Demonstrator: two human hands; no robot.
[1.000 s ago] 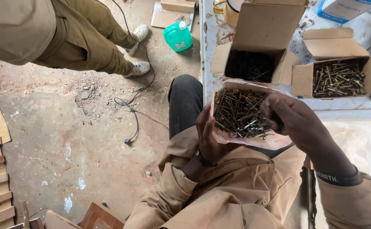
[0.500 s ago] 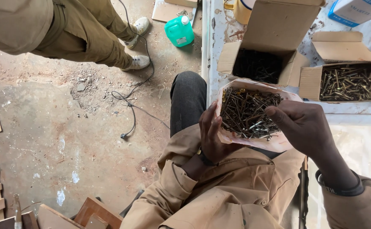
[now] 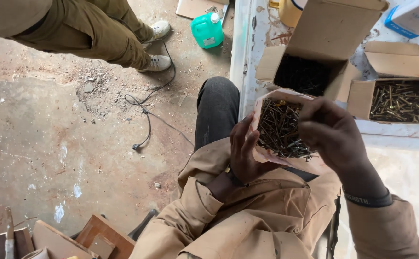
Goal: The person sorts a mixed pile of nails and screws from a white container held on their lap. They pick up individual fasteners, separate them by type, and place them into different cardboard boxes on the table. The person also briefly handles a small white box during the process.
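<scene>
Right below us the person in the tan jacket [image 3: 262, 216] is sitting, one dark trouser knee [image 3: 216, 108] pointing out over the floor. The left hand [image 3: 243, 153] is cupping a small open box of screws [image 3: 281, 129] from beneath and from the side — its fingers [image 3: 240, 136] are curled up against the box's near wall, gripping it and tipping its mouth up toward the face. The right hand [image 3: 334, 136] is coming in over the far edge of that box, fingers bent down and drawn together into the heap of thin dark screws; whether they are actually pinching one I cannot tell, since the tips are hidden behind the hand. A dark band [image 3: 367, 199] is sitting on that wrist.

Just beyond the hands the white counter [image 3: 247, 72] is carrying two more cardboard boxes — a taller one [image 3: 315, 48] with its flap standing up and dark contents inside, and beside it an open box of brassy screws [image 3: 398, 98].

Out on the dusty concrete floor [image 3: 51, 144] a black cable [image 3: 147, 110] is trailing, a green bottle [image 3: 207, 29] is standing near the counter's corner, and another person in olive trousers [image 3: 89, 33] and pale shoes is standing at the far edge. Wood offcuts [image 3: 94, 235] are lying at the near left.
</scene>
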